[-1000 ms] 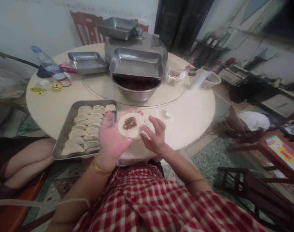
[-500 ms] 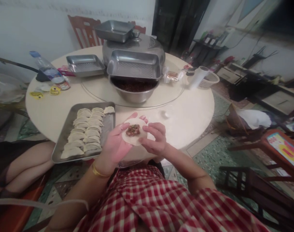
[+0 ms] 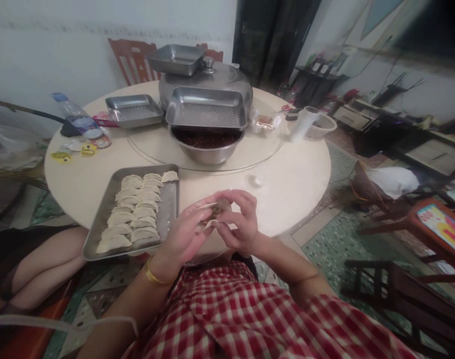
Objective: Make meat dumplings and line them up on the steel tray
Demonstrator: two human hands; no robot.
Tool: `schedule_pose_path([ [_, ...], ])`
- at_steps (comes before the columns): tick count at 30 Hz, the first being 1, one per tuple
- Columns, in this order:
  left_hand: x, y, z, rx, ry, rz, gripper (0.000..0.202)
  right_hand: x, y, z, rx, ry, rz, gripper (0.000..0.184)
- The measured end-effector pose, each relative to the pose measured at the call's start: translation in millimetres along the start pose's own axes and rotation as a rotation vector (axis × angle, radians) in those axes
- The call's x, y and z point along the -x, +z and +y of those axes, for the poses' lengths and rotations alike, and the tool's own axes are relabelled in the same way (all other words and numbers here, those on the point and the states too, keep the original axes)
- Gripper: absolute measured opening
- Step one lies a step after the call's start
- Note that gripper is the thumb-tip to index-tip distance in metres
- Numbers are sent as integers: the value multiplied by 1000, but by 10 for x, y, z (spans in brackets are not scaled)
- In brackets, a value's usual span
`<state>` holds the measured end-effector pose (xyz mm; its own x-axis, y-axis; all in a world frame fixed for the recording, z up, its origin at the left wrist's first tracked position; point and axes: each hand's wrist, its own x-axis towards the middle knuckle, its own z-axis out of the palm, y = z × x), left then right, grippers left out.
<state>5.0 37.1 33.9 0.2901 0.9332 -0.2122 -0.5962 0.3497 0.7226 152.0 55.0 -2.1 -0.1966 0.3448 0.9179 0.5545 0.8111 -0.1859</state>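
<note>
Between my two hands is a dumpling wrapper [image 3: 212, 223], its pale edges curled up around the dark filling. My left hand [image 3: 184, 232] cups it from the left, the fingers closed on its side. From the right, my right hand [image 3: 240, 219] pinches the edge with thumb and fingers. Part of the wrapper is hidden behind the fingers. Left of my hands, a metal tray [image 3: 174, 199] holds several folded dumplings [image 3: 143, 212] in two rows, with one more at the top right. A metal bowl [image 3: 212, 153] of dark filling stands beyond my hands.
An upturned-edge metal pan [image 3: 208, 112] rests over the bowl. Behind it stands a large lidded pot [image 3: 227, 77] with another pan [image 3: 177, 59] on top. A bottle [image 3: 72, 112] lies tilted at left; a plastic roll [image 3: 304, 122] and basket [image 3: 321, 127] stand right. A person's legs [image 3: 51, 262] are at left.
The wrapper lay flat and round on my left palm with the filling showing; now its edges are raised and folded inward. My left fingers have curled up around it.
</note>
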Motion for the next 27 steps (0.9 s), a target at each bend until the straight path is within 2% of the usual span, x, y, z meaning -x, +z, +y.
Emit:
schedule_pose_path([
  [5, 33, -11, -16, -20, 38, -69, 30, -61, 16, -28, -69, 86, 59, 3],
  [9, 47, -48, -49, -36, 69, -114, 29, -84, 48, -38, -81, 187, 57, 5],
  [14, 61, -49, -56, -69, 84, -96, 31, -84, 71, -49, -162, 265, 74, 16],
  [19, 76, -56, -58, -79, 87, -110, 39, -96, 35, -32, -293, 401, -64, 30],
  [22, 77, -68, -66, -62, 87, -129, 50, -92, 27, 18, -378, 412, -179, 38],
  [24, 76, -68, -68, -59, 98, -120, 56, -81, 40, 53, -435, 392, -232, 35],
  [27, 81, -55, -67, -43, 97, -108, 62, -59, 75, 72, -512, 400, -242, 24],
])
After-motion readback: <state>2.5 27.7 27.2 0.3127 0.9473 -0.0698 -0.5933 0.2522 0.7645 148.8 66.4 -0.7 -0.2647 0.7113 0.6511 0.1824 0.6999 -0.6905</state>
